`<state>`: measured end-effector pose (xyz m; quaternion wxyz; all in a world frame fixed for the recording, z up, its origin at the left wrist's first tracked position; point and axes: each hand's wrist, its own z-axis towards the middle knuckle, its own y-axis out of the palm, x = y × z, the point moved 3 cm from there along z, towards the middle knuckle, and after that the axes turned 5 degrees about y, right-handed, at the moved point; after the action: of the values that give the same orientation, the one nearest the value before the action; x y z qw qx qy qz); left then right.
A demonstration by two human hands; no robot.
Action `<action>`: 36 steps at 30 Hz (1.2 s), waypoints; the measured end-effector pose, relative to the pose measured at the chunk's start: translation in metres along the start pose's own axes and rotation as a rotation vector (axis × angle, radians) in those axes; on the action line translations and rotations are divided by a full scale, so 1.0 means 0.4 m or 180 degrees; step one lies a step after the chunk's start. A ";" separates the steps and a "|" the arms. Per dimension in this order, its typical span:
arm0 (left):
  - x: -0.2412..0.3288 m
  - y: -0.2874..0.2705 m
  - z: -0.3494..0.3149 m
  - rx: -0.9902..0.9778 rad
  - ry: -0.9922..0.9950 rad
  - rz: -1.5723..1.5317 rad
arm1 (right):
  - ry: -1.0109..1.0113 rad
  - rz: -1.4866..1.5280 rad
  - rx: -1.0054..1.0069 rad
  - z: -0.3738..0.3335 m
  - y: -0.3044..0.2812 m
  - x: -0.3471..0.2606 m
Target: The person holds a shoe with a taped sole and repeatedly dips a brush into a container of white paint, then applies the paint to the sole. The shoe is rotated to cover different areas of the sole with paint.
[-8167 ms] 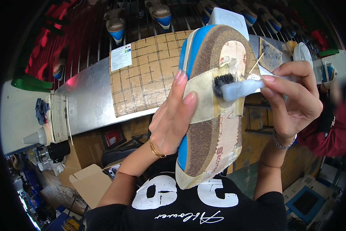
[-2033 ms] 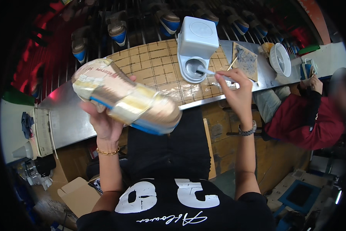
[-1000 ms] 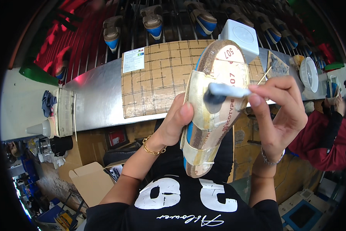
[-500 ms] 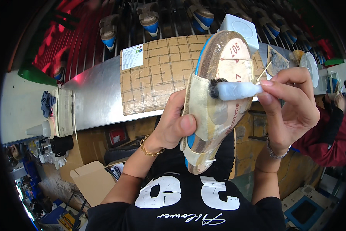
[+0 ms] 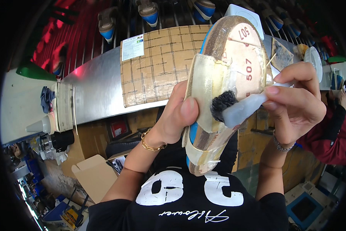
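Observation:
An unfinished sandal upper on a last (image 5: 242, 50) is held bottom up, toe end away from me, with brown and blue side edges and a pale insole board. My left hand (image 5: 177, 115) grips it from the left, thumb over the cream strap (image 5: 202, 92) folded onto the underside. Between thumb and fingers, my right hand (image 5: 292, 100) pinches a glue brush (image 5: 244, 109) with a whitish, glue-coated handle. Its black bristles touch the underside beside the strap's inner edge. A wet shine shows on the strap and board there.
A taped cardboard sheet (image 5: 161, 57) lies on the metal bench (image 5: 92, 81) ahead. Beyond it, several blue-soled sandals (image 5: 149, 15) rest on a roller conveyor. At right are a white box (image 5: 244, 19), a white tub (image 5: 313, 63) and a person in a maroon top (image 5: 329, 134).
The brush has moved down along the strap's inner edge toward the heel end, its bristles tilting lower. The sandal has risen slightly and turned a little in my left hand.

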<state>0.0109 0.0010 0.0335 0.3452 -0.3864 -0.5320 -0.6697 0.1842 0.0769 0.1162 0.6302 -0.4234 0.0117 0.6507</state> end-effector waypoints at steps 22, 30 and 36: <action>0.015 -0.024 0.018 0.0617 0.0648 -0.1157 | 0.0513 0.0243 0.0094 0.006 0.056 0.045; 0.033 -0.016 0.017 0.1030 0.0607 -0.0311 | 0.0645 -0.0024 0.0388 -0.007 0.083 -0.019; 0.037 -0.001 0.011 0.1148 0.0596 -0.0349 | 0.0234 -0.0148 0.0450 0.007 0.076 -0.020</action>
<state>0.0043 0.0045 0.0471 0.4197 -0.2249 -0.6291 -0.6144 0.1561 0.0657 0.1067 0.6726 -0.4016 0.0708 0.6174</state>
